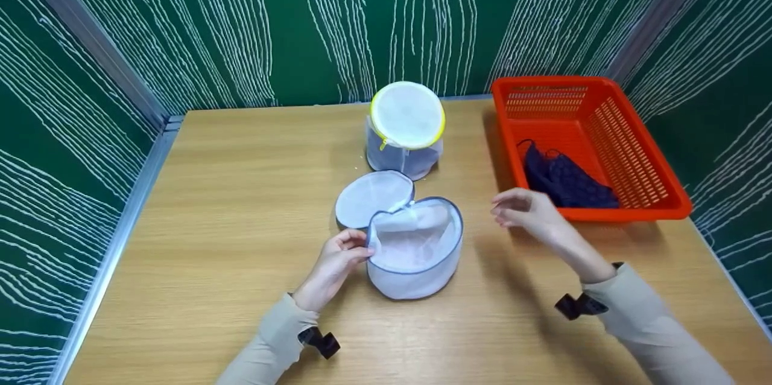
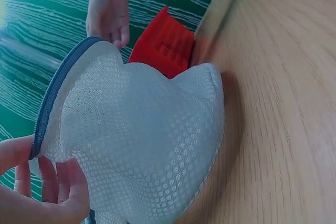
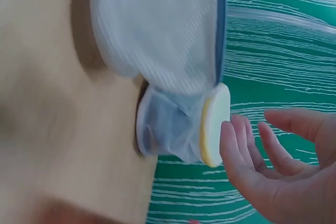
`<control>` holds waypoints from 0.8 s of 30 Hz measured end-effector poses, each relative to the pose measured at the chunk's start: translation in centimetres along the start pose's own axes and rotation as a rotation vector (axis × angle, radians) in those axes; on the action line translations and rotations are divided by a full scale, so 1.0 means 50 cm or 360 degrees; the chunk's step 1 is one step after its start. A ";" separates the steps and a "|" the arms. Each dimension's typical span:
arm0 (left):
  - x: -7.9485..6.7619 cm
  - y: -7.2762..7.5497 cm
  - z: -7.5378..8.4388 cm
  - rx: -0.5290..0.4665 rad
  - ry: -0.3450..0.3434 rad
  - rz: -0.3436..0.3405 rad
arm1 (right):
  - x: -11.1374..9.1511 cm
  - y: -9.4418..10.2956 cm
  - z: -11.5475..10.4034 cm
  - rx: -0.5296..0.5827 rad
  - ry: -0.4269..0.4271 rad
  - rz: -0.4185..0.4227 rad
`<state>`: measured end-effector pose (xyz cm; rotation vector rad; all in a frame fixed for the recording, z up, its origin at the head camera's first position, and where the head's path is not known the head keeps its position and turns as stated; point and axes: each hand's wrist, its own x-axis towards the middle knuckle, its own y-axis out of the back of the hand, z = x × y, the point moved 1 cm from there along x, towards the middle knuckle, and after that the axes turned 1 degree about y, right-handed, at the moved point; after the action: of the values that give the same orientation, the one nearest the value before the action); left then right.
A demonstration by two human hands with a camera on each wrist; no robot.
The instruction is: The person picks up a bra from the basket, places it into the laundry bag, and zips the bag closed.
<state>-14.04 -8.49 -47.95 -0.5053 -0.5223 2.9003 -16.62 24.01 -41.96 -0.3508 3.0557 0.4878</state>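
Note:
A white mesh laundry bag (image 1: 413,283) with a blue zip edge stands unzipped on the table, its round lid (image 1: 371,199) folded back to the far left. My left hand (image 1: 335,261) pinches the left side of its rim between thumb and fingers. In the left wrist view, the blue zip edge (image 2: 58,85) runs up from that pinch. Right of the bag, my right hand (image 1: 534,214) hovers near the basket's front left corner, fingers loosely bent with nothing between them. The right wrist view shows the fingers (image 3: 236,153) and thumb apart.
Behind the bag stands a second mesh bag (image 1: 405,159) with a yellow zip and its lid on. An orange-red plastic basket (image 1: 654,213) at the right holds a navy cloth garment (image 1: 570,183) with thin straps. Green walls with white streaks enclose the wooden table (image 1: 241,192).

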 end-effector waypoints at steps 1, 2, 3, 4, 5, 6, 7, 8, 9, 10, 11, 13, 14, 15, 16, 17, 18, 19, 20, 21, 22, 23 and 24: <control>0.000 0.000 0.000 0.0003 -0.0002 0.0001 | 0.002 0.006 -0.005 -0.0042 0.0011 0.0012; 0.000 -0.001 0.000 0.0004 -0.0002 0.0005 | 0.004 0.013 -0.009 -0.0087 0.0018 0.0022; 0.001 -0.001 -0.001 0.0007 -0.0003 0.0004 | 0.006 0.019 -0.012 -0.0127 0.0022 0.0026; 0.001 -0.002 -0.001 0.0010 -0.0007 0.0001 | 0.008 0.025 -0.016 -0.0167 0.0026 0.0026; 0.001 -0.002 -0.002 0.0010 -0.0007 0.0001 | 0.009 0.030 -0.019 -0.0209 0.0018 0.0023; 0.002 -0.002 -0.002 0.0008 -0.0009 0.0000 | 0.011 0.036 -0.021 -0.0258 0.0012 0.0020; 0.002 -0.003 -0.003 0.0007 -0.0011 -0.0002 | 0.013 0.042 -0.023 -0.0299 0.0006 0.0018; 0.003 -0.003 -0.003 0.0006 -0.0014 -0.0007 | 0.015 0.049 -0.024 -0.0344 -0.0004 0.0018; 0.003 -0.003 -0.004 0.0009 -0.0016 -0.0010 | 0.017 0.055 -0.024 -0.0384 -0.0008 0.0019; 0.003 -0.004 -0.004 0.0007 -0.0017 -0.0010 | 0.020 0.063 -0.023 -0.0423 -0.0014 0.0027; 0.003 -0.004 -0.004 0.0005 -0.0019 -0.0009 | 0.023 0.070 -0.022 -0.0453 -0.0016 0.0035; 0.003 -0.004 -0.005 0.0007 -0.0022 -0.0012 | 0.031 0.085 -0.018 -0.0498 -0.0017 0.0071; 0.003 -0.004 -0.005 0.0005 -0.0022 -0.0012 | 0.034 0.093 -0.015 -0.0525 -0.0022 0.0089; 0.002 -0.004 -0.005 0.0004 -0.0022 -0.0011 | 0.039 0.101 -0.012 -0.0549 -0.0017 0.0105; 0.003 -0.004 -0.006 0.0002 -0.0019 -0.0009 | 0.044 0.110 -0.009 -0.0584 -0.0013 0.0124; 0.002 -0.004 -0.007 0.0003 -0.0019 -0.0010 | 0.048 0.118 -0.006 -0.0623 -0.0011 0.0141; 0.002 -0.004 -0.007 0.0002 -0.0018 -0.0010 | 0.053 0.126 -0.002 -0.0669 -0.0011 0.0163; 0.002 -0.004 -0.008 0.0002 -0.0018 -0.0009 | 0.057 0.134 0.003 -0.0726 -0.0005 0.0177; 0.003 -0.004 -0.008 -0.0001 -0.0016 -0.0005 | 0.061 0.143 0.008 -0.0787 -0.0005 0.0191; 0.003 -0.003 -0.008 -0.0001 -0.0016 -0.0003 | 0.064 0.150 0.013 -0.0846 -0.0001 0.0201; 0.003 -0.003 -0.009 -0.0004 -0.0013 -0.0001 | 0.067 0.157 0.018 -0.0907 0.0001 0.0213; 0.003 -0.003 -0.009 -0.0004 -0.0012 0.0000 | 0.070 0.164 0.023 -0.0965 -0.0004 0.0219; 0.003 -0.004 -0.009 -0.0006 -0.0012 0.0000 | 0.073 0.170 0.027 -0.1014 -0.0007 0.0221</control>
<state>-14.00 -8.14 -48.34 -0.4952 -0.5286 2.9029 -22.08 31.49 -40.90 -0.1397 2.8461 1.4630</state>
